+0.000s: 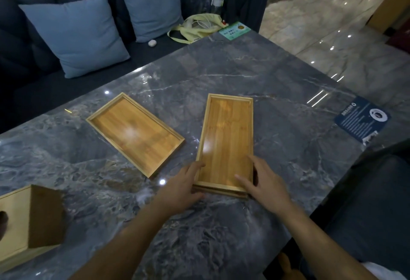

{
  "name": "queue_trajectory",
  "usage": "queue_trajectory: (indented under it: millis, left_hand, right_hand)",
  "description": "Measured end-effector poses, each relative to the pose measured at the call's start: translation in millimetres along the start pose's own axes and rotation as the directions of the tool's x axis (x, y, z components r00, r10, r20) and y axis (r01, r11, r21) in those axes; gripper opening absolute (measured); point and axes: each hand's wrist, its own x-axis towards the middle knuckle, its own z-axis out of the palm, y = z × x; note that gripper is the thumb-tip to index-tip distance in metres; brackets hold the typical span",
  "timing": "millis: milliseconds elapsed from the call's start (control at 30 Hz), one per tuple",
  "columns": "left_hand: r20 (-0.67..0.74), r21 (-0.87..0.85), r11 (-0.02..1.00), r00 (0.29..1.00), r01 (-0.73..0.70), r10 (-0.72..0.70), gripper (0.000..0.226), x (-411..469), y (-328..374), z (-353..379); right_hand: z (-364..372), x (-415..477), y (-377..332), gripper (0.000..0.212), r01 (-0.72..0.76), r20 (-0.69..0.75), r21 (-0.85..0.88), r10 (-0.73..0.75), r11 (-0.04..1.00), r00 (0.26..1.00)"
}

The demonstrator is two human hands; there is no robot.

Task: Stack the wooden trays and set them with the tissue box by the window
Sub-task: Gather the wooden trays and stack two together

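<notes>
A wooden tray [226,137] lies on top of another tray whose edge [221,192] shows beneath its near end, slightly offset. My left hand [184,184] holds the near left corner of this stack, and my right hand [264,180] holds its near right corner, fingers over the rim. A third wooden tray [135,133] lies alone on the grey marble table [221,69], to the left of the stack. The wooden tissue box [28,219] stands at the table's near left edge.
A dark sofa with two blue cushions [75,35] runs along the table's far side, with a yellow bag [197,27] on it. A green card [235,30] lies at the far table corner and a blue leaflet [361,121] at the right edge. A dark chair [366,202] stands right.
</notes>
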Motion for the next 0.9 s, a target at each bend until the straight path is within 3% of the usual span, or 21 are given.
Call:
queue_trajectory:
  millis: [100, 200, 467, 900]
  left_hand:
    - [-0.078, 0.054, 0.998, 0.997, 0.009, -0.005, 0.058, -3, 6, 5]
    - [-0.143, 0.029, 0.999, 0.990, 0.015, -0.011, 0.047, -2, 13, 9]
    - [-0.191, 0.008, 0.999, 0.980, -0.047, 0.048, 0.028, 14, 30, 21]
    - [-0.170, 0.224, 0.973, 0.981, -0.058, 0.098, 0.022, 12, 29, 25]
  right_hand:
    - [0, -17, 8, 0.076, 0.118, 0.097, -0.141, -0.105, 0.983, 0.990]
    - [1, -23, 14, 0.061, 0.217, 0.092, -0.203, -0.202, 0.955, 0.975]
    - [0, -21, 20, 0.029, 0.167, -0.138, -0.219, -0.200, 0.961, 0.970]
    - [-1, -24, 20, 0.010, 0.236, -0.225, -0.288, -0.305, 0.928, 0.925]
